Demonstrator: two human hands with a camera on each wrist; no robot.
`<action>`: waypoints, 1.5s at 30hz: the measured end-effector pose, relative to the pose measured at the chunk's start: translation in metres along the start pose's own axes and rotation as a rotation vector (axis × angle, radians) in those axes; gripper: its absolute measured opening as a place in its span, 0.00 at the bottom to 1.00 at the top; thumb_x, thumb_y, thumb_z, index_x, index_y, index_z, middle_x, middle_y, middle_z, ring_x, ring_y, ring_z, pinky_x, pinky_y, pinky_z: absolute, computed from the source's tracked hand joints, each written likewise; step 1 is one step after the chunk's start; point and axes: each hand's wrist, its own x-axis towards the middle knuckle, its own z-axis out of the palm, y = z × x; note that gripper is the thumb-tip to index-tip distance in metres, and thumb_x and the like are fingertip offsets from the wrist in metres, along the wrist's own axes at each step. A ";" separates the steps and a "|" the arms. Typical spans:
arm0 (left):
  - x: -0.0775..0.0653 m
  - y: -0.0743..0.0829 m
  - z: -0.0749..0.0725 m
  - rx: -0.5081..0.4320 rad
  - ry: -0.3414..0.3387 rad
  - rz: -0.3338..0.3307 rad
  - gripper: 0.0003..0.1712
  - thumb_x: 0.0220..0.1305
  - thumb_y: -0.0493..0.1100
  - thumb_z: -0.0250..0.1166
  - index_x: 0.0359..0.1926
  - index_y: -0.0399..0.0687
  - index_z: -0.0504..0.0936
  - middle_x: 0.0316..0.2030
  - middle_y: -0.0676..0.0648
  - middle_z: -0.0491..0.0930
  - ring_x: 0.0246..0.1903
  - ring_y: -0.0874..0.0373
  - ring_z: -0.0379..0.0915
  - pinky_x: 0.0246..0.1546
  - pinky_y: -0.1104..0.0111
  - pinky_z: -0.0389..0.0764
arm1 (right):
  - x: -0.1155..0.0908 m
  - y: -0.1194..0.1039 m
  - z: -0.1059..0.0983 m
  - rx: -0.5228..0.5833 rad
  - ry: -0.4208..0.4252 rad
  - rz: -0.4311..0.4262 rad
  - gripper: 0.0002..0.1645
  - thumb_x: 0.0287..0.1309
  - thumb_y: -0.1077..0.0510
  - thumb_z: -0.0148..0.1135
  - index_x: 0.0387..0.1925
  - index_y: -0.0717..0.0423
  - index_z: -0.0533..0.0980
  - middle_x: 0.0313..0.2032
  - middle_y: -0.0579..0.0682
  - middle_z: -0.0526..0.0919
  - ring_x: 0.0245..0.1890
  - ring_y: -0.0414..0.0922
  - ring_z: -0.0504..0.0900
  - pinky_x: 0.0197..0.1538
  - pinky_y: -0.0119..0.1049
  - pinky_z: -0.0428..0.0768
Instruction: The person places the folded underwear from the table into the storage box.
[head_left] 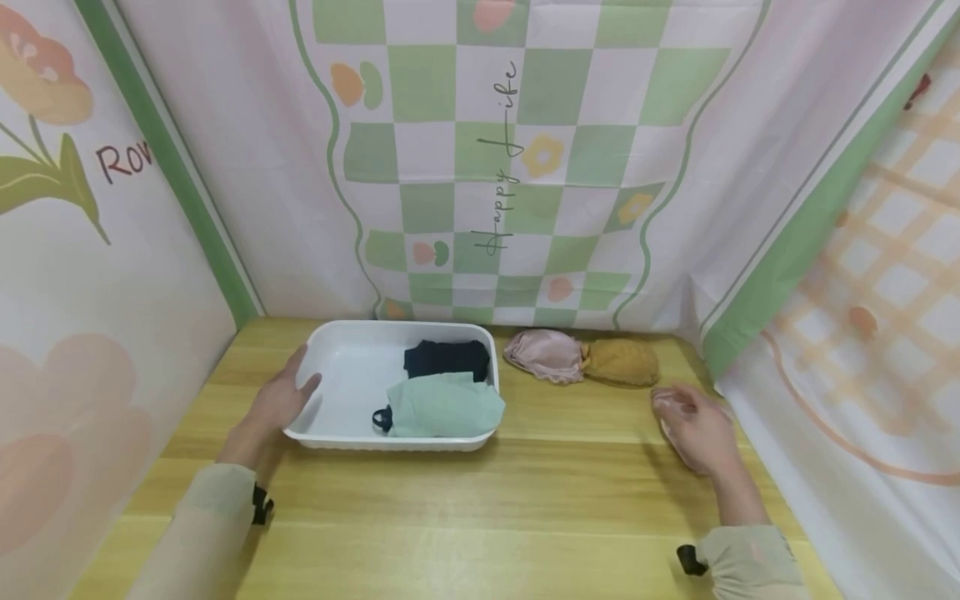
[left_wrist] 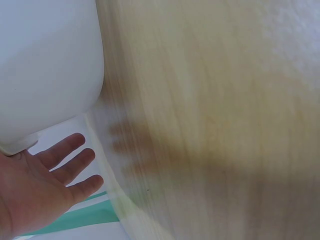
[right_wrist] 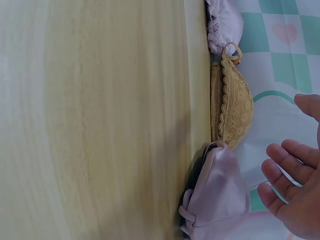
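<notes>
At the left end of a white tray [head_left: 337,387], my left hand [head_left: 279,406] holds the rim, the thumb over the inner side. In the left wrist view several fingers of this left hand [left_wrist: 47,185] stretch out beside the tray wall [left_wrist: 50,65]. My right hand [head_left: 697,429] hovers over a folded pink satin bra [right_wrist: 222,200] at the table's right, fingers loosely bent and apart from it. Beyond lies a folded mustard lace bra [head_left: 622,362], then a pale pink lace-edged bra [head_left: 547,354].
Inside the tray's right half lie a folded black cloth item [head_left: 446,358] and a mint green folded cloth item [head_left: 442,406] with a small dark loop. The wooden table [head_left: 465,517] meets patterned curtains [head_left: 487,150] at the back and sides.
</notes>
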 end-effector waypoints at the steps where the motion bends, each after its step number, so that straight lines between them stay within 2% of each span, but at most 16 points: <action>1: 0.000 0.000 0.000 -0.002 0.000 0.000 0.45 0.78 0.62 0.39 0.80 0.47 0.31 0.76 0.27 0.46 0.70 0.24 0.52 0.71 0.36 0.58 | 0.000 0.002 0.000 -0.004 0.004 0.000 0.37 0.70 0.40 0.54 0.68 0.63 0.68 0.57 0.71 0.79 0.56 0.68 0.79 0.56 0.65 0.76; 5: 0.001 0.001 -0.001 -0.001 0.002 0.000 0.44 0.78 0.62 0.39 0.80 0.46 0.32 0.76 0.27 0.45 0.70 0.24 0.51 0.71 0.36 0.57 | 0.000 0.009 -0.001 -0.017 0.015 0.018 0.39 0.70 0.37 0.53 0.67 0.64 0.68 0.59 0.71 0.77 0.56 0.69 0.77 0.57 0.65 0.74; 10: 0.002 0.001 -0.001 -0.003 0.003 0.002 0.45 0.78 0.62 0.40 0.80 0.46 0.32 0.76 0.27 0.45 0.70 0.24 0.51 0.71 0.36 0.58 | -0.001 0.017 -0.002 -0.043 0.015 0.049 0.39 0.71 0.40 0.51 0.67 0.67 0.66 0.60 0.72 0.76 0.57 0.72 0.74 0.58 0.65 0.72; 18: 0.002 0.000 -0.001 -0.009 0.002 0.003 0.45 0.78 0.62 0.40 0.80 0.46 0.32 0.76 0.27 0.45 0.70 0.24 0.51 0.71 0.36 0.57 | -0.005 0.025 -0.008 -0.095 0.005 0.165 0.41 0.71 0.40 0.47 0.71 0.66 0.62 0.64 0.76 0.69 0.59 0.77 0.65 0.59 0.74 0.65; 24: 0.001 0.000 0.000 -0.008 -0.004 -0.009 0.45 0.78 0.63 0.40 0.80 0.46 0.32 0.76 0.28 0.45 0.71 0.24 0.51 0.71 0.36 0.57 | -0.008 0.031 -0.009 -0.190 -0.019 0.216 0.48 0.69 0.31 0.46 0.73 0.64 0.59 0.63 0.78 0.66 0.55 0.78 0.63 0.52 0.73 0.63; 30: 0.000 0.001 0.000 -0.016 -0.004 -0.016 0.45 0.78 0.63 0.40 0.80 0.48 0.32 0.76 0.28 0.45 0.71 0.24 0.51 0.71 0.36 0.57 | -0.009 0.035 -0.006 -0.216 -0.037 0.280 0.56 0.60 0.24 0.53 0.73 0.60 0.60 0.59 0.78 0.68 0.52 0.75 0.65 0.45 0.67 0.66; 36: 0.000 0.000 0.001 -0.020 -0.008 -0.023 0.45 0.77 0.64 0.40 0.80 0.49 0.31 0.76 0.28 0.45 0.71 0.24 0.50 0.71 0.36 0.56 | -0.008 0.037 -0.005 -0.253 -0.092 0.370 0.64 0.54 0.20 0.54 0.71 0.67 0.58 0.55 0.79 0.66 0.52 0.76 0.63 0.45 0.68 0.67; 45: 0.002 -0.002 0.001 -0.025 -0.005 -0.022 0.45 0.77 0.64 0.40 0.80 0.50 0.30 0.76 0.28 0.44 0.71 0.24 0.49 0.72 0.36 0.56 | -0.004 0.048 -0.001 -0.289 -0.196 0.440 0.74 0.51 0.19 0.56 0.69 0.79 0.50 0.58 0.83 0.59 0.57 0.80 0.58 0.54 0.77 0.63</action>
